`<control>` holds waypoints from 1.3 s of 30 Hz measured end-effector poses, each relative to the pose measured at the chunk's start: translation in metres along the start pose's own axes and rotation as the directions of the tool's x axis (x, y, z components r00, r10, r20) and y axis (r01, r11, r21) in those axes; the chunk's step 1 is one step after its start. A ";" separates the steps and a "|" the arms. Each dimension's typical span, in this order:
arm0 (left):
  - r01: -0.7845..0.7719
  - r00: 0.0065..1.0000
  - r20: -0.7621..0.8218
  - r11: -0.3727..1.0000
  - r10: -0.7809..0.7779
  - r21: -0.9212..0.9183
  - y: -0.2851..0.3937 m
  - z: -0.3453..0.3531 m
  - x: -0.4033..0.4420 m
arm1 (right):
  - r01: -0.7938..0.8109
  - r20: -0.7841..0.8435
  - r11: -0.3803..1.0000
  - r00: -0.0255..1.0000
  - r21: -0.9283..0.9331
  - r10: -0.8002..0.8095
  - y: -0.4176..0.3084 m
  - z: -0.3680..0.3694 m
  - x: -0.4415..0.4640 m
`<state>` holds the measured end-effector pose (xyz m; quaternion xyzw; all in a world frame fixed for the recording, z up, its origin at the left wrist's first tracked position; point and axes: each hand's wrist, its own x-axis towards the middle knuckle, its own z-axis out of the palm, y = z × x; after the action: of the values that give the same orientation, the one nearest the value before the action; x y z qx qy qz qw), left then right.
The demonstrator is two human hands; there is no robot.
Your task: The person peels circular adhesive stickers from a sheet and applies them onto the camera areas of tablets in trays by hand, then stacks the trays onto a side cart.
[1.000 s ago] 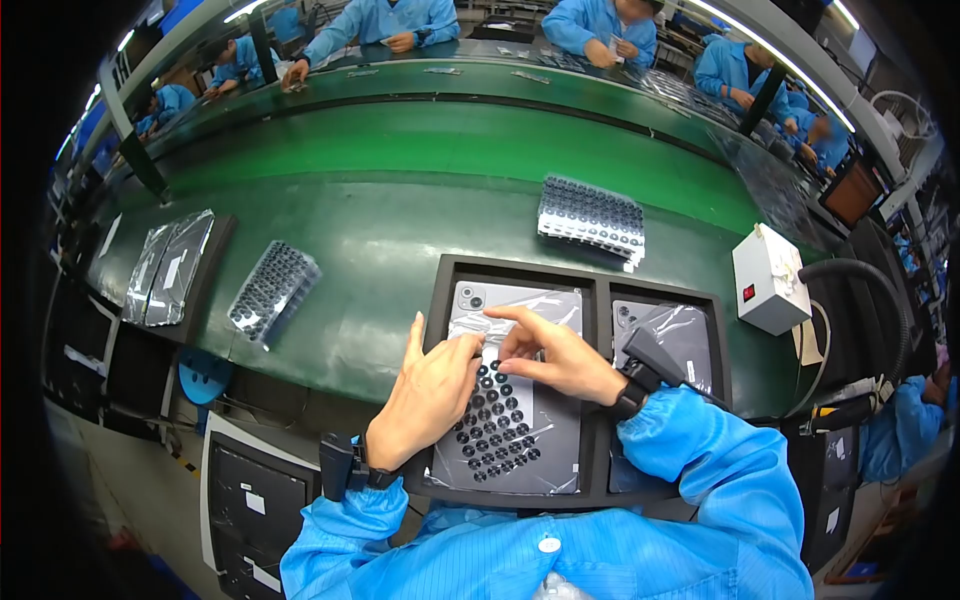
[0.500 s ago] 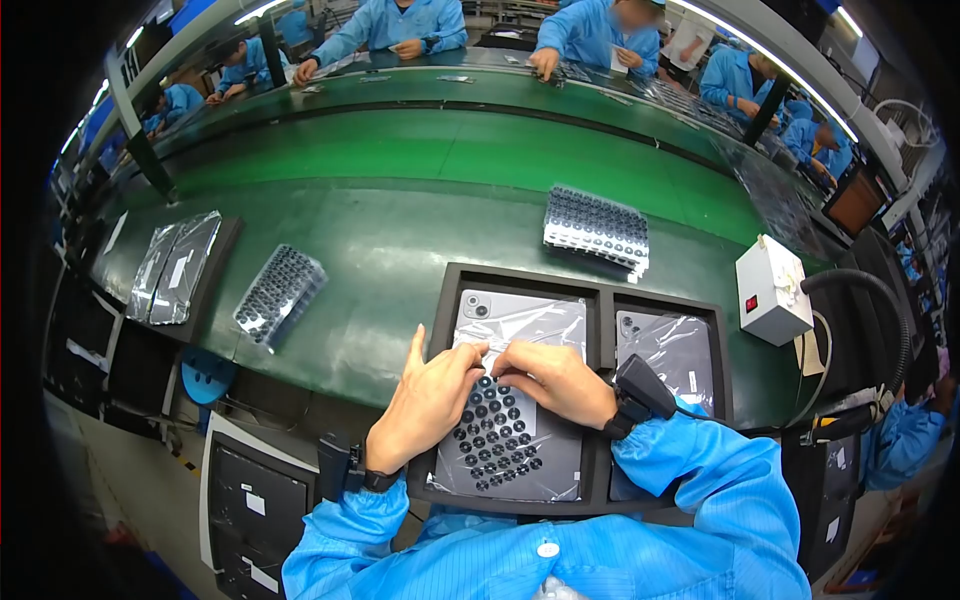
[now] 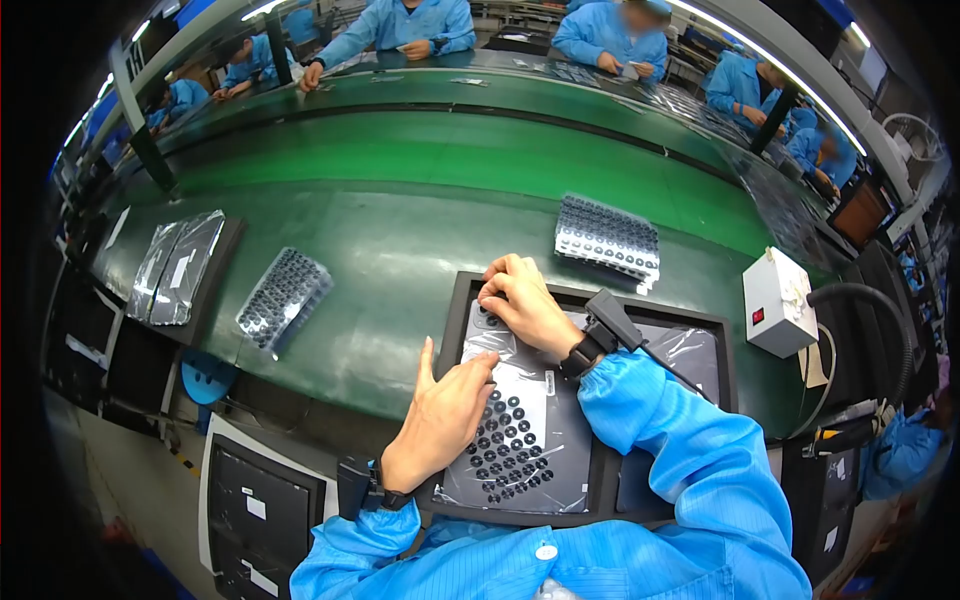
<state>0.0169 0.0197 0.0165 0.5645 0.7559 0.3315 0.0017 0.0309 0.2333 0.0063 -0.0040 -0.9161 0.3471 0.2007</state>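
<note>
A grey tablet (image 3: 565,470) under clear film lies in the left bay of a black foam tray (image 3: 455,325). On it rests a clear sheet of black ring-shaped stickers (image 3: 512,445). My left hand (image 3: 440,420) is at the sheet's upper edge, thumb and fingers pinched together there, one outer finger stretched upward. Over the tablet's upper left corner, at the camera block, my right hand (image 3: 527,308) is closed in a pinch. Its fingertips partly cover the camera; whatever they hold is too small to make out. A second tablet (image 3: 690,350) sits in the right bay, partly behind my right arm.
Stacks of ring sticker sheets lie behind the tray (image 3: 608,238) and to the left (image 3: 283,300). Film-wrapped tablets (image 3: 178,268) lie far left. A white box with a red switch (image 3: 778,305) stands at right. Co-workers (image 3: 615,45) sit beyond the green belt (image 3: 430,150).
My right hand has moved up from the sticker sheet to the tablet's camera corner. My left hand stays by the sheet's upper edge. A co-worker opposite has drawn a hand back from the bench.
</note>
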 end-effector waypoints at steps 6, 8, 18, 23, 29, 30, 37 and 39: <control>0.003 1.000 0.000 1.000 -0.003 -0.008 0.000 0.000 0.000 | -0.006 -0.029 1.000 1.000 -0.027 0.005 -0.004 0.002 -0.001; 0.007 1.000 0.005 1.000 -0.007 -0.008 0.000 0.000 -0.001 | -0.016 -0.012 0.999 1.000 -0.032 0.016 -0.003 0.003 -0.001; 0.007 1.000 0.009 1.000 -0.007 -0.007 0.000 -0.002 0.000 | 0.070 -0.033 0.996 0.997 -0.059 -0.072 0.000 0.002 -0.005; 0.005 1.000 0.000 1.000 -0.005 -0.010 0.000 -0.001 -0.001 | 0.148 -0.034 0.983 0.988 -0.112 -0.153 -0.005 -0.004 -0.016; -0.006 1.000 0.003 1.000 0.006 -0.009 0.001 -0.003 0.001 | 0.327 0.172 0.759 0.945 -0.563 -0.279 -0.014 -0.012 -0.028; -0.021 0.999 -0.028 1.000 0.021 0.014 0.005 -0.004 0.002 | 0.295 0.193 0.825 0.954 -0.482 -0.229 -0.013 -0.015 -0.027; -0.133 0.989 0.034 0.975 0.142 -0.177 0.026 -0.022 0.001 | 0.215 -0.029 0.972 0.975 -0.090 -0.219 -0.028 -0.108 -0.045; -0.095 0.993 0.063 0.991 0.102 -0.093 0.012 -0.013 0.009 | 0.140 -0.053 0.975 0.987 -0.172 -0.151 -0.047 -0.147 -0.070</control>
<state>0.0192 0.0228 0.0363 0.6114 0.7110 0.3456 0.0360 0.1560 0.2805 0.1108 0.0347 -0.9328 0.2527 0.2546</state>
